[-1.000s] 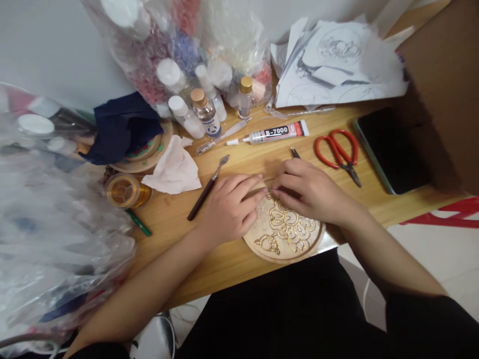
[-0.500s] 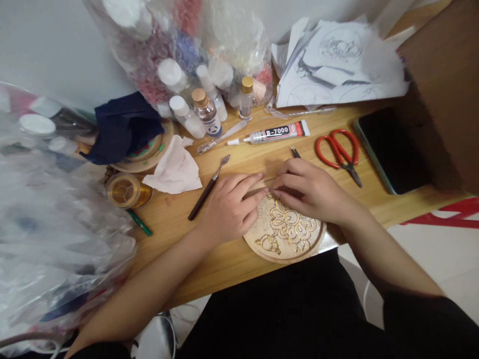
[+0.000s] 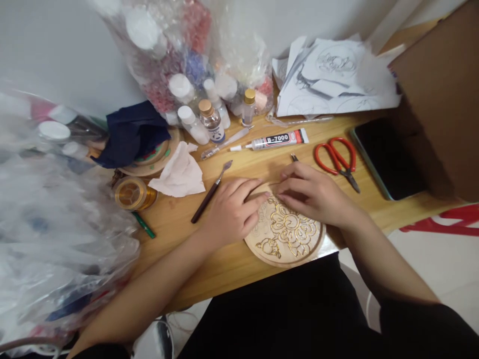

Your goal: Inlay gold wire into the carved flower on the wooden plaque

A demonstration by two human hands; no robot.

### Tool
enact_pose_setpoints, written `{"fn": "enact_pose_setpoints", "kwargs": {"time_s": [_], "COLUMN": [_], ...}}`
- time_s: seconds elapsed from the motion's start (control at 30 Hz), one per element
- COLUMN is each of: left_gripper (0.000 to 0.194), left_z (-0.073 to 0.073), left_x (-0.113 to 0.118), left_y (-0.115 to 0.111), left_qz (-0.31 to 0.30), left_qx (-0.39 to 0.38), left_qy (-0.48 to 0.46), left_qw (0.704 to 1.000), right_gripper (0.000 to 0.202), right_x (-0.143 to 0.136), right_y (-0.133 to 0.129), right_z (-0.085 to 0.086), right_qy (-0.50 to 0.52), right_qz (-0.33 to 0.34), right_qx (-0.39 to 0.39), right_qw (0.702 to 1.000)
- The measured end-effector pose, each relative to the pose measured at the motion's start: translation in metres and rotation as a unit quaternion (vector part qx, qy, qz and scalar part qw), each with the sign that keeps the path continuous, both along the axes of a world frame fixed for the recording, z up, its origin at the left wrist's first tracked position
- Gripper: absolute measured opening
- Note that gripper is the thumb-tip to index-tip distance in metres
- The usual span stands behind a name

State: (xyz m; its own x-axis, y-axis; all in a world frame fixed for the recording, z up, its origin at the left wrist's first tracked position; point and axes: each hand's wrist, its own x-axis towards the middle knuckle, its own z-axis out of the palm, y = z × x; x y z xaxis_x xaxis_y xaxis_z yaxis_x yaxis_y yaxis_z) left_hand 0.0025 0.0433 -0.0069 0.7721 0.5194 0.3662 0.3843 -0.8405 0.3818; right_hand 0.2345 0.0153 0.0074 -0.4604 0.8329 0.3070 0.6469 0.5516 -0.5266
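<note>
A round wooden board with a flower pattern outlined in gold wire lies at the table's front edge. My left hand rests on its left part, fingers stretched out and the fingertips near its upper edge. Over the upper right of the board, my right hand has thumb and fingers pinched together close to my left fingertips. Whatever sits in that pinch is too small or hidden to make out. A dark tool's tip sticks out behind my right hand; whether the hand touches it I cannot tell.
Beyond my hands are a B-7000 glue tube, red-handled pliers and a phone. To the left lie a dark-handled spatula, a tissue and a gold wire spool. Small bottles and a cardboard box stand behind.
The view has shifted slightly, so the table sits a little lower in the picture. My right hand has moved slightly away from my left fingertips, showing more of the board's upper edge.
</note>
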Motion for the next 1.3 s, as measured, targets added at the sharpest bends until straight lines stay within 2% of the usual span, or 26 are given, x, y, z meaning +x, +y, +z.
{"fn": "enact_pose_setpoints", "kwargs": {"time_s": [0.23,0.7,0.8,0.87,1.0,1.3], "left_gripper": [0.032,0.03,0.03,0.031,0.031,0.034], "left_z": [0.001,0.0,0.0,0.0,0.0,0.0], "left_x": [-0.001,0.0,0.0,0.0,0.001,0.0], "left_y": [0.001,0.0,0.001,0.001,0.001,0.0], "left_qz": [-0.004,0.011,0.01,0.006,0.007,0.018], "left_qx": [-0.022,-0.002,0.003,0.004,0.0,-0.007], "left_qy": [-0.01,-0.004,-0.004,-0.005,0.0,-0.002], "left_qw": [1.0,1.0,1.0,1.0,1.0,1.0], "right_gripper": [0.013,0.014,0.017,0.019,0.022,0.027], "right_x": [0.001,0.005,0.003,0.001,-0.001,-0.007], "right_y": [0.0,0.0,-0.007,-0.014,-0.027,-0.034], "right_z": [-0.002,-0.003,-0.001,0.003,0.008,0.009], "right_qy": [0.008,0.02,-0.017,-0.077,-0.18,-0.21], "right_qz": [0.004,0.01,-0.011,-0.025,-0.016,-0.013], "right_qx": [0.006,0.015,0.061,0.097,0.128,0.159], "right_qw": [1.0,1.0,0.998,0.992,0.975,0.965]}}
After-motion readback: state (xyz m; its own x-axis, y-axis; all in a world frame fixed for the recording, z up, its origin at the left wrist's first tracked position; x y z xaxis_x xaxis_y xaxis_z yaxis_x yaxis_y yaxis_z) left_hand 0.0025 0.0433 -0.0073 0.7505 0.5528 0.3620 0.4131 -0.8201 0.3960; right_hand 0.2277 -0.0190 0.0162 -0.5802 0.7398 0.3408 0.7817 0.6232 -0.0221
